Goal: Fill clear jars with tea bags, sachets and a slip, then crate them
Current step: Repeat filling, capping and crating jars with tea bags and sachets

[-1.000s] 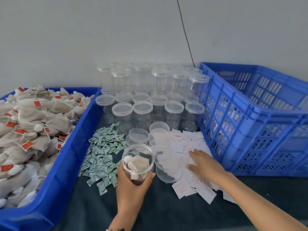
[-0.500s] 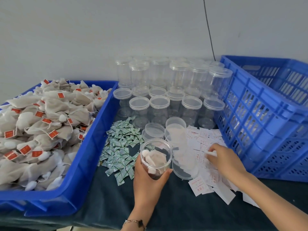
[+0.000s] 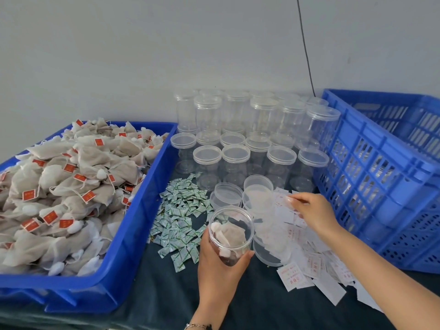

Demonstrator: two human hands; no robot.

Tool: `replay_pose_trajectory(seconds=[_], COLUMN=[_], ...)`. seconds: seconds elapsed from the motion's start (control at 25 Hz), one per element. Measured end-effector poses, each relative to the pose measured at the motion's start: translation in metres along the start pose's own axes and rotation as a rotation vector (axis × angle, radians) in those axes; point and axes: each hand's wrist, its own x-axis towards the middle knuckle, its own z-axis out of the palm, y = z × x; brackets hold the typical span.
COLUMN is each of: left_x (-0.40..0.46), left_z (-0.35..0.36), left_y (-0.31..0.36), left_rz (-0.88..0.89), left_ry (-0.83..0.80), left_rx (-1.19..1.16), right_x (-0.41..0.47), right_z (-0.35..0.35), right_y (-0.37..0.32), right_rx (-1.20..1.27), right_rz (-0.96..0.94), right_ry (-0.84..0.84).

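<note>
- Left hand (image 3: 220, 263) grips open jar (image 3: 230, 234) holding tea bags.
- Right hand (image 3: 314, 214) pinches a paper slip (image 3: 285, 201) over the slip pile (image 3: 309, 263).
- Sachets (image 3: 181, 217) and lidded jars (image 3: 252, 148) lie between the tea-bag bin (image 3: 140, 225) and the crate (image 3: 381, 186) at the worktop's right edge.

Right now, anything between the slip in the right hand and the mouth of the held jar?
Nothing visible blocks it. The right hand pinches a slip above the slip pile. The open jar, gripped by the left hand, has no lid on. Only loose lids lie below that path.

head-worn view, looking forward and down, close over table (image 3: 166, 294)
</note>
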Motion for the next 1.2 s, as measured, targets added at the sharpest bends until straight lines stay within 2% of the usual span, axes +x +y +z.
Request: replay_pose_trajectory(seconds=[0.16, 0.36, 0.52, 0.68, 0.76, 0.88, 1.0, 1.2], left_x=[0.0, 0.001, 0.001, 0.0, 0.0, -0.001, -0.001, -0.001], left_z=[0.001, 0.002, 0.002, 0.001, 0.001, 0.001, 0.0, 0.001], left_y=[-0.001, -0.003, -0.003, -0.002, -0.001, 0.0, 0.003, 0.003], left_rz=[0.009, 0.013, 0.014, -0.005, -0.011, -0.02, -0.031, -0.04], left_ry=[0.014, 0.011, 0.014, 0.015, 0.006, 0.0, -0.012, -0.013], left_rx=[0.001, 0.015, 0.024, 0.034, 0.035, 0.029, -0.014, -0.082], right_x=[0.011, 0.01, -0.009, -0.045, -0.056, -0.062, -0.064, -0.068], right_z=[-0.002, -0.008, -0.004, 0.011, 0.022, 0.04, 0.054, 0.057], right_y=[0.024, 0.028, -0.001, -0.061, -0.081, -0.092, -0.087, -0.081], right_rx=[0.203, 0.235, 0.048, 0.177, 0.108, -0.144, -0.271, -0.259], right_rz=[0.239, 0.325, 0.151, -0.075, -0.182, -0.314, -0.385, -0.4], right_ry=[0.051, 0.072, 0.03, -0.259, -0.361, -0.374, -0.369, -0.333])
